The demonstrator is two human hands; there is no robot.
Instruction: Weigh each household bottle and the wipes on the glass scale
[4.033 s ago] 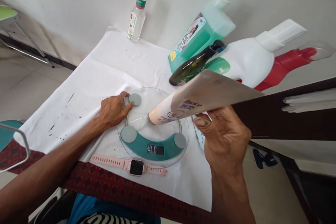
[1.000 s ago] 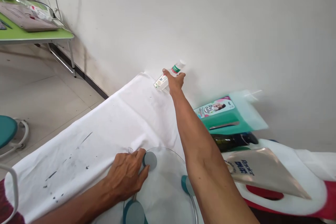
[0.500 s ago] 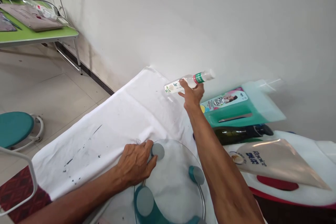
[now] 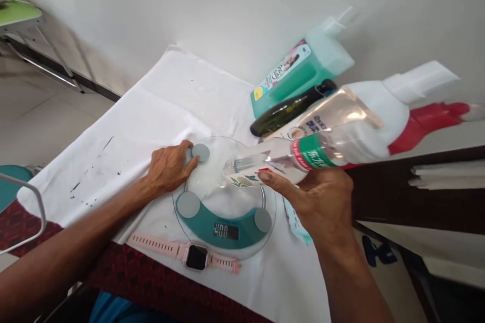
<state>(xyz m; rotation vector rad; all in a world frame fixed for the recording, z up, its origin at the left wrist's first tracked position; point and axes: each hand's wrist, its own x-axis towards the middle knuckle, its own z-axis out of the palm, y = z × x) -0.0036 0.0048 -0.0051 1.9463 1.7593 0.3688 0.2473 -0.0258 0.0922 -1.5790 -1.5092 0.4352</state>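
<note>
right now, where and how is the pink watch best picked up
Probably by the long left strap, pinched across its width from above and the near side: the watch lies flat on the white cloth, and that strap reaches away from the glass scale.

Scale (image 4: 223, 207) sits on the desk (image 4: 159, 106), watch (image 4: 196, 257) just in front. Bottles (image 4: 301, 83) bunch up behind, off to the right.
</note>
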